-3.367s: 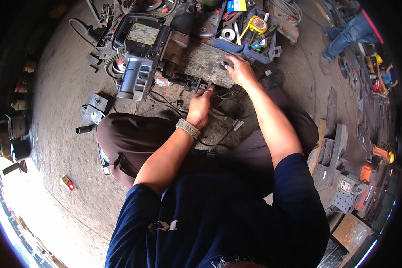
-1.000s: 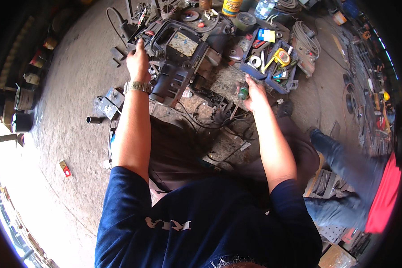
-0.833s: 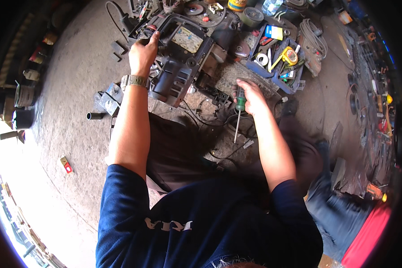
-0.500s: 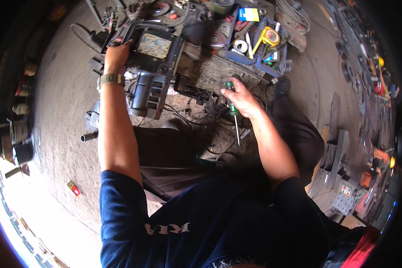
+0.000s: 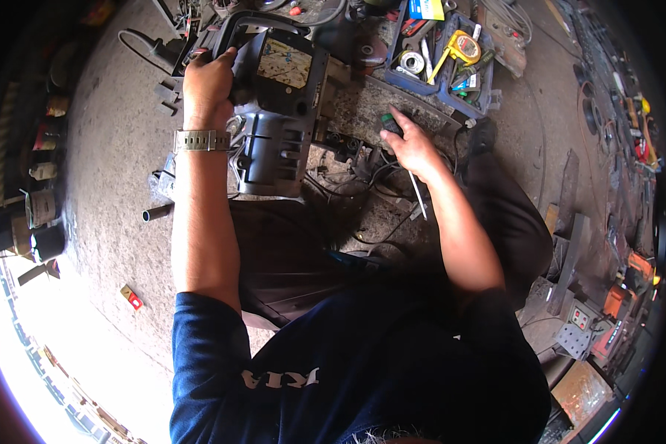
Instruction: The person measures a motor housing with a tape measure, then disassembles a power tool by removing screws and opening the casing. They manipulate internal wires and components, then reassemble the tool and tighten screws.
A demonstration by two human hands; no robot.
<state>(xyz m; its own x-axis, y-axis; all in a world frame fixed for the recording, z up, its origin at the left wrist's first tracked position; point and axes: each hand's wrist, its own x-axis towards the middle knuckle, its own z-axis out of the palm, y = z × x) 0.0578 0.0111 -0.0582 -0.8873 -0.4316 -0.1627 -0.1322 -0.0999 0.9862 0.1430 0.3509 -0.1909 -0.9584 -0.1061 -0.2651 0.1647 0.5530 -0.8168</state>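
Observation:
My left hand (image 5: 208,87), with a metal-band watch at the wrist, is closed at the left side of a black machine housing (image 5: 270,152). The housing has a loop handle and a worn pale label on top. Exactly which part the fingers grip is partly hidden. To the right of the housing, my right hand (image 5: 416,148) holds a screwdriver (image 5: 419,198) by its green and black handle. The index finger is stretched out, and the shaft points back toward my body. Dark cables and small parts lie on the ground below the hand.
A blue toolbox tray (image 5: 422,85) at the far right holds a yellow tape measure (image 5: 464,46), a white roll and several tools. A short pipe (image 5: 156,213) lies left of my legs, and a small red and yellow object (image 5: 131,297) is nearer. Metal pieces lie right.
The housing has shifted and turned slightly under my left hand. My right hand has turned, its index finger now extended and the screwdriver's handle mostly covered. The whole view has shifted a little.

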